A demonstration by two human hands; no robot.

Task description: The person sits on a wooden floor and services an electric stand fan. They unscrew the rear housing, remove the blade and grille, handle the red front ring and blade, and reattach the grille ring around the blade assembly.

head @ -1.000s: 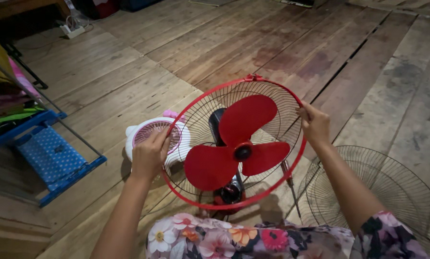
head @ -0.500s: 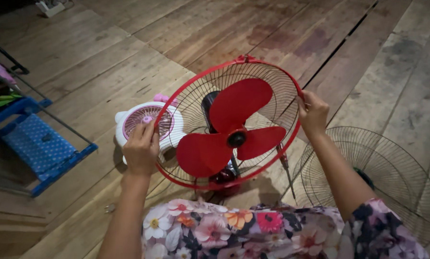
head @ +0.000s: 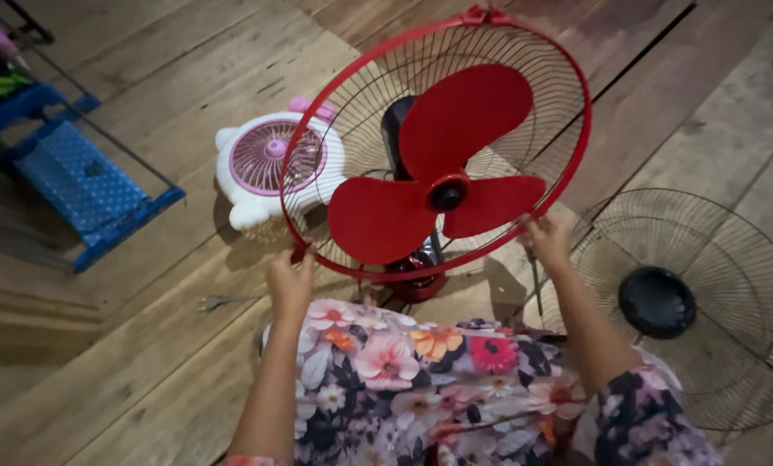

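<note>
Detached wire guard cut off right, blue rack cropped left

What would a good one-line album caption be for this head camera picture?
Both hands, left and right, grip the red fan guard over a wooden floor.

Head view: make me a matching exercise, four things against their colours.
Things:
1. Fan blades
2. Small fan
3. Loose grille
4. Rack

Colours:
A. white and pink
B. blue
C. red
D. black

Pairs: 1-C, 2-A, 3-D, 4-B. The left hand and right hand both hold the red guard.
</note>
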